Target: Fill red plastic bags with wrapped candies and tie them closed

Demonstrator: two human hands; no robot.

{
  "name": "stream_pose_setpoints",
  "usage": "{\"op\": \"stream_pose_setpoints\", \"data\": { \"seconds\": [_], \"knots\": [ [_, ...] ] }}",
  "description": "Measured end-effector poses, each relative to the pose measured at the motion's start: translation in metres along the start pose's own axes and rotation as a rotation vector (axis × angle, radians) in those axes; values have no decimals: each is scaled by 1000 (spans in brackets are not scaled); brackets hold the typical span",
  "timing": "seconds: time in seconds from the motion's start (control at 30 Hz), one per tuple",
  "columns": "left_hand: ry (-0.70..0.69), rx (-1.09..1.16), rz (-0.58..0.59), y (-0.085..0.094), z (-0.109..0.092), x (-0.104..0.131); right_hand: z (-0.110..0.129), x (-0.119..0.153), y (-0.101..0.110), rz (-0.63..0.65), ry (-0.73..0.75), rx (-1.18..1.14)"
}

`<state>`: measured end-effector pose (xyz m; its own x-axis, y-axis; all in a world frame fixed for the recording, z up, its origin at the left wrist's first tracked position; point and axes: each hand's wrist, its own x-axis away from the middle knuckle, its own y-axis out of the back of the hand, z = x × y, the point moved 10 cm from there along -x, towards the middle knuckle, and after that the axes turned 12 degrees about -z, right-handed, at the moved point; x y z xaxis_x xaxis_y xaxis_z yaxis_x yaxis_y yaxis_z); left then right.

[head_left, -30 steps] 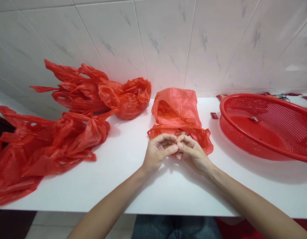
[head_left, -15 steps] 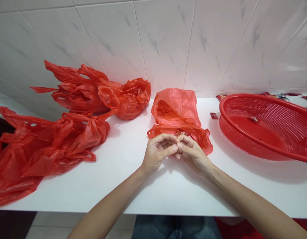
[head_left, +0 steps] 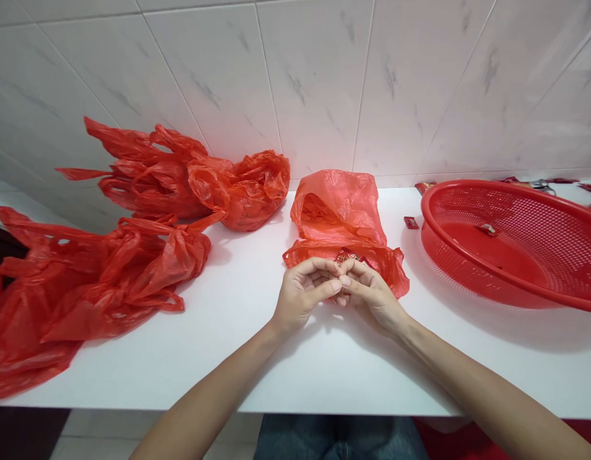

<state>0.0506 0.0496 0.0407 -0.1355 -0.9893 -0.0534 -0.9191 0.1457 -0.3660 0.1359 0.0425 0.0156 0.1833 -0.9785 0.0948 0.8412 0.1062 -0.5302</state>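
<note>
Evidently, the left grip [head_left: 299, 291] and the right grip [head_left: 372, 291] are touching at the thumbs and fingertips, with the fingers of each bending inward. How tightly either one is closing cannot be told, nor whether anything small is sitting between the fingertips, since the fingers are hiding that spot. Just beyond both grips, a red printed packet [head_left: 344, 255] is showing partly above the fingertips, beside the crumpled near part of a red plastic bag [head_left: 345, 198]. That bag is spreading out on the white desk [head_left: 242, 358] ahead of the grips, reaching toward the tiled wall [head_left: 319, 83]. To the right of the right grip, a red perforated basket [head_left: 472, 278] is standing with a small wrapped piece [head_left: 488, 229] lying inside it. Between the basket and the bag, ahead and to the right of the grips, a small red packet [head_left: 411, 223] is lying alone. Well to the left of the left grip, a nearer heap of red bags [head_left: 103, 275] is sprawling, while a farther heap of red bags [head_left: 161, 172] is leaning by the wall.
</note>
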Motion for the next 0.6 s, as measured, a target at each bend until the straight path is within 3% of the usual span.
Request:
{"op": "stream_pose_setpoints", "data": {
  "seconds": [0.4,0.5,0.6],
  "knots": [
    [-35,-60,-16,3,-1,-2,2,-3,3,-9,54,82],
    [-117,-150,-109,16,-11,-8,26,-3,9,-42,232,269],
    [-213,-315,-274,42,-25,-20,72,4,24,-199,569,608]
  ]
}}
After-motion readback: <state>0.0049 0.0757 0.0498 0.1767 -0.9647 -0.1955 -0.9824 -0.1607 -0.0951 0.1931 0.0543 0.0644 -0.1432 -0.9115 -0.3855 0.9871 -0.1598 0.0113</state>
